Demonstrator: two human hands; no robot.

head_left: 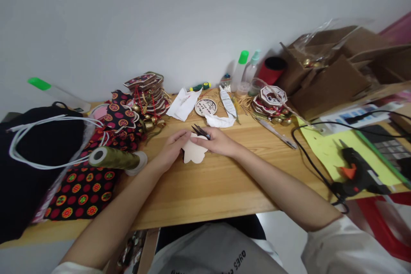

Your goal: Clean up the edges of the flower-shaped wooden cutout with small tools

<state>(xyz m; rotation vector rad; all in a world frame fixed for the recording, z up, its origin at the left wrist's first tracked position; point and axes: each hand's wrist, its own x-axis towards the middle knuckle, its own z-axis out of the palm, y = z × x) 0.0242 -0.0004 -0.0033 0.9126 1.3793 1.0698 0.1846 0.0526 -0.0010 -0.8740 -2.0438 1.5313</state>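
The left hand [175,149] pinches the left edge of a pale flower-shaped piece [194,155], held between both hands. The right hand [221,141], fingers curled, grips a dark pointed tool [202,132], its thumb over the piece. Just beyond the hands lies a round printed disc [206,107]; left of them, a green thread spool [117,158]; well to their right, a glue gun [355,173]. All rest on the bench [231,184].

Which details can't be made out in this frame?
All in the head view:
- Far side of the pale flower-shaped piece: faces away from the camera.
- Handle of the dark-tipped tool: covered by the right hand.
- Lettering on the round disc: too small and blurred.
- Cardboard box: contents partly behind its flaps.
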